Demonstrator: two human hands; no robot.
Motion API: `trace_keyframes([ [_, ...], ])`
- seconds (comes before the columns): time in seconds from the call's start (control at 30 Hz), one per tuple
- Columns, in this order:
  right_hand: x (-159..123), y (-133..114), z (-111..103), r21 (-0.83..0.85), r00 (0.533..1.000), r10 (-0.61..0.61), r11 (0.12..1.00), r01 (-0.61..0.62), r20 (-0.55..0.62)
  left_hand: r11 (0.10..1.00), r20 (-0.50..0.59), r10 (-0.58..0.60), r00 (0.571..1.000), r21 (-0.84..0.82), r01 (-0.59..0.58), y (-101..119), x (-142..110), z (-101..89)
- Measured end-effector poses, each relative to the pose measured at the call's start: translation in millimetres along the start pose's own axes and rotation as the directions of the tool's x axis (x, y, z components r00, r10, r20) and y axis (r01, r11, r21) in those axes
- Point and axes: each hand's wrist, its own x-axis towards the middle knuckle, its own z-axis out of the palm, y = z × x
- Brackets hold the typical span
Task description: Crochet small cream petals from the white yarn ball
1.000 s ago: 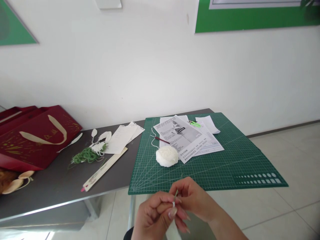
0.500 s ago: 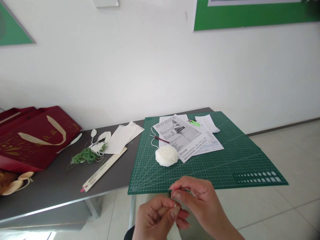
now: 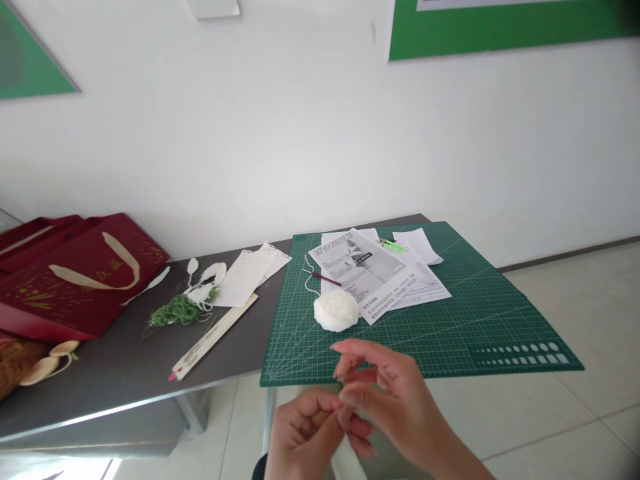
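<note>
Both my hands are low in the head view, in front of the table's near edge. My left hand (image 3: 305, 433) is curled shut, thumb and fingers pinched on a small thin piece that is mostly hidden. My right hand (image 3: 387, 400) meets it fingertip to fingertip, index and thumb pinching at the same spot, the other fingers fanned out above. What they hold is too small to name. Just beyond them, a white ball of yarn (image 3: 335, 310) lies on the green cutting mat (image 3: 475, 320), with a dark red crochet hook (image 3: 326, 278) beside it.
Printed sheets (image 3: 373, 270) lie on the mat. On the grey table (image 3: 115, 373): a wooden ruler (image 3: 213, 337), green yarn (image 3: 175, 311), white crocheted pieces (image 3: 205, 275), a notepad page (image 3: 245, 270), a red gift bag (image 3: 75, 273). Tiled floor is to the right.
My right hand has moved over my left and its fingers have spread. The thin green piece seen sticking up between the fingertips a second ago is now hidden.
</note>
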Motion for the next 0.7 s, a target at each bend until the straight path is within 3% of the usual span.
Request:
trace_keyframes([
  [0.07,-1,4,3,0.144,0.992,0.109,0.983,-0.117,0.064,1.0,0.024,0.024,0.999,0.005,-0.024,-2,2,-1.1],
  [0.13,-2,7,7,0.198,0.992,0.113,0.972,-0.123,0.06,1.0,0.04,0.025,0.999,0.003,-0.026,-4,3,-1.0],
  [0.23,-4,11,12,0.006,0.999,-0.031,1.0,0.031,-0.045,1.0,0.048,0.006,0.999,0.0,-0.006,-4,5,0.2],
  [0.33,-5,14,16,-0.262,0.968,-0.231,0.944,0.2,-0.093,1.0,0.034,-0.014,0.999,-0.008,0.014,1,7,1.7],
  [0.43,-4,20,18,-0.321,0.938,-0.319,0.91,0.264,-0.133,0.999,0.029,-0.032,0.999,0.018,0.032,7,9,3.0],
  [0.6,-1,19,11,-0.033,0.977,-0.078,0.997,0.073,-0.196,0.995,0.15,-0.081,0.985,0.077,0.07,12,10,-4.0],
  [0.7,-2,9,1,-0.018,0.992,0.0,1.0,-0.003,-0.128,0.983,0.212,-0.11,0.971,0.17,0.074,17,12,-17.1],
])
